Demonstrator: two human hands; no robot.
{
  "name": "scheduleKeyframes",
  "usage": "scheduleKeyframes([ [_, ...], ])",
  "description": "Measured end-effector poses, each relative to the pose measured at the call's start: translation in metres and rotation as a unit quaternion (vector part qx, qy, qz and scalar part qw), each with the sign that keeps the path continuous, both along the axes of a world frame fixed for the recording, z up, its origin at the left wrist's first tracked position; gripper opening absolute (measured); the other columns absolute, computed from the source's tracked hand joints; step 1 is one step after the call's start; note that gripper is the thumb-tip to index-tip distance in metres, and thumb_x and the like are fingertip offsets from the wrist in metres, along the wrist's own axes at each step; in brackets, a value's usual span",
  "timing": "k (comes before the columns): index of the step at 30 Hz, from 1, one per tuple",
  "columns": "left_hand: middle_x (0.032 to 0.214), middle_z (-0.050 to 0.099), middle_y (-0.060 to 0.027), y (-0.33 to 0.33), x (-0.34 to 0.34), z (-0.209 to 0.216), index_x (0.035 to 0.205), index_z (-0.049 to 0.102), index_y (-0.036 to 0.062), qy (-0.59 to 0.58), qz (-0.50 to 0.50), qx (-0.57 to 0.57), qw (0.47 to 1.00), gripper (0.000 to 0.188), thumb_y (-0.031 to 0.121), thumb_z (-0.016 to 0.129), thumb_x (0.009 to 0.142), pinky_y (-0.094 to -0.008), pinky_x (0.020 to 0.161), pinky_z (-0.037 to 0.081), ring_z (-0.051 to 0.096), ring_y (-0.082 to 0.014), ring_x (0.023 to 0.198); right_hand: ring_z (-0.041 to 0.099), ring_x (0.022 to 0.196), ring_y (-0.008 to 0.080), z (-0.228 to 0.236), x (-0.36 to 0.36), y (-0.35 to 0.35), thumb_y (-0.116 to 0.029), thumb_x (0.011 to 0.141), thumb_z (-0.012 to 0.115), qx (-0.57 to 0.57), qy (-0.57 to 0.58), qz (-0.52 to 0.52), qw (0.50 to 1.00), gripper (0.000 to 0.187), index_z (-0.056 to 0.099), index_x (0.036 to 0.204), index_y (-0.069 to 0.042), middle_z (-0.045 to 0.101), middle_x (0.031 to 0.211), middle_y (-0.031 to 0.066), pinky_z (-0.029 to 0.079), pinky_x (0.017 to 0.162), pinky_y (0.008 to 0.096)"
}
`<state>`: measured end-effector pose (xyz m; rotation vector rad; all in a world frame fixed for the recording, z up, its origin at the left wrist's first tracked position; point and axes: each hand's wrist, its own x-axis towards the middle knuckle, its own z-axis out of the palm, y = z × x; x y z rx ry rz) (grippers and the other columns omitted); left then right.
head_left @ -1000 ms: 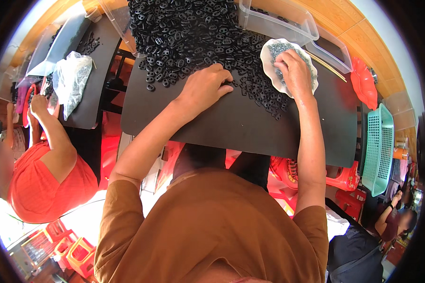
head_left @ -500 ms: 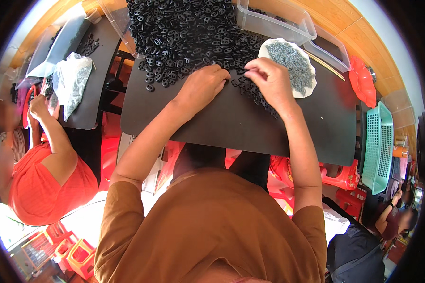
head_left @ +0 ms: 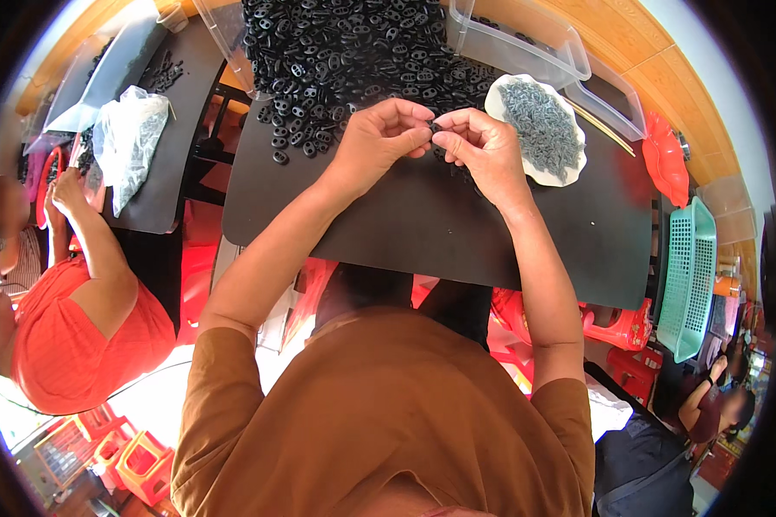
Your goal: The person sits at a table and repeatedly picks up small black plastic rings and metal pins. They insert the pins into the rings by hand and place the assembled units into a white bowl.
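Note:
In front of me, my left hand (head_left: 386,145) and my right hand (head_left: 485,153) meet fingertip to fingertip. Both pinch one small black piece (head_left: 434,127), mostly covered by the fingers; its exact shape cannot be made out. Behind the hands lies a large heap of small black oval pieces with two holes each (head_left: 345,60), spread over the dark table (head_left: 362,233). To the right of my right hand, a white scalloped dish (head_left: 567,178) holds many tiny grey slender pieces (head_left: 541,129). More small black pieces lie partly hidden beneath my right hand.
Clear plastic bins (head_left: 522,52) stand at the back, with thin sticks (head_left: 603,129) beside the dish. Further right are a red dish (head_left: 666,159) and a green basket (head_left: 688,276). At left, a person in red (head_left: 95,336) works at another table holding a plastic bag (head_left: 131,142).
My hands were apart, the right one pinching near the black pieces beside the dish. Now they have come together, with a small black piece between their fingertips.

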<state>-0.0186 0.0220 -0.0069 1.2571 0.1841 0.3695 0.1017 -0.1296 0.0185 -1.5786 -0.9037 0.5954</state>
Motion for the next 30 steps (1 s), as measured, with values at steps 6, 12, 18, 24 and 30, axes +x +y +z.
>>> scheduleKeyframes([
  [6, 0.095, 0.069, -0.0020, -0.002, -0.003, 0.001, 0.108, 0.066, 0.0036, 0.010, 0.016, 0.064, 0.998, 0.017, 0.005, 0.068, 0.092, -0.0221, 0.073, 0.053, 0.063, -0.0070, 0.081, 0.058, 0.064, 0.0058, 0.006, -0.009, 0.004, -0.010, 0.089, 0.071, -0.022, -0.036, -0.016, 0.999, 0.010, 0.067, 0.094, -0.002, 0.065, 0.076, -0.0004, 0.048, 0.057, 0.0213],
  [12, 0.091, 0.067, -0.0003, -0.007, -0.007, 0.007, 0.108, 0.066, 0.0033, 0.004, 0.018, 0.155, 0.988, 0.017, 0.004, 0.067, 0.091, -0.0217, 0.072, 0.052, 0.061, -0.0062, 0.078, 0.059, 0.066, 0.0055, -0.002, 0.002, -0.003, -0.017, 0.093, 0.068, -0.026, 0.053, 0.044, 0.997, 0.014, 0.066, 0.095, -0.003, 0.064, 0.078, -0.0009, 0.047, 0.057, 0.0212],
  [18, 0.088, 0.064, 0.0012, 0.001, -0.006, 0.003, 0.110, 0.063, 0.0055, 0.015, -0.045, -0.044, 0.998, 0.019, 0.005, 0.066, 0.092, -0.0213, 0.070, 0.050, 0.060, -0.0068, 0.076, 0.058, 0.066, 0.0055, 0.003, 0.002, -0.004, -0.018, 0.094, 0.067, -0.008, 0.099, 0.063, 0.993, 0.015, 0.067, 0.095, -0.002, 0.064, 0.078, -0.0006, 0.047, 0.057, 0.0205],
  [24, 0.088, 0.065, 0.0004, -0.003, -0.005, 0.003, 0.111, 0.064, 0.0049, -0.009, -0.010, 0.022, 1.000, 0.020, 0.005, 0.067, 0.091, -0.0206, 0.070, 0.051, 0.061, -0.0061, 0.076, 0.058, 0.064, 0.0062, 0.002, -0.001, -0.004, -0.016, 0.095, 0.066, -0.008, 0.070, 0.041, 0.997, 0.013, 0.067, 0.095, -0.003, 0.063, 0.075, -0.0008, 0.047, 0.056, 0.0210],
  [30, 0.091, 0.069, -0.0024, -0.011, -0.012, 0.016, 0.105, 0.068, 0.0014, 0.062, 0.038, 0.250, 0.965, 0.016, 0.005, 0.070, 0.090, -0.0212, 0.072, 0.053, 0.065, -0.0074, 0.081, 0.060, 0.064, 0.0080, 0.001, -0.004, -0.005, -0.013, 0.094, 0.065, -0.057, -0.024, 0.028, 0.998, 0.010, 0.067, 0.096, -0.002, 0.065, 0.076, 0.0007, 0.049, 0.058, 0.0223],
])
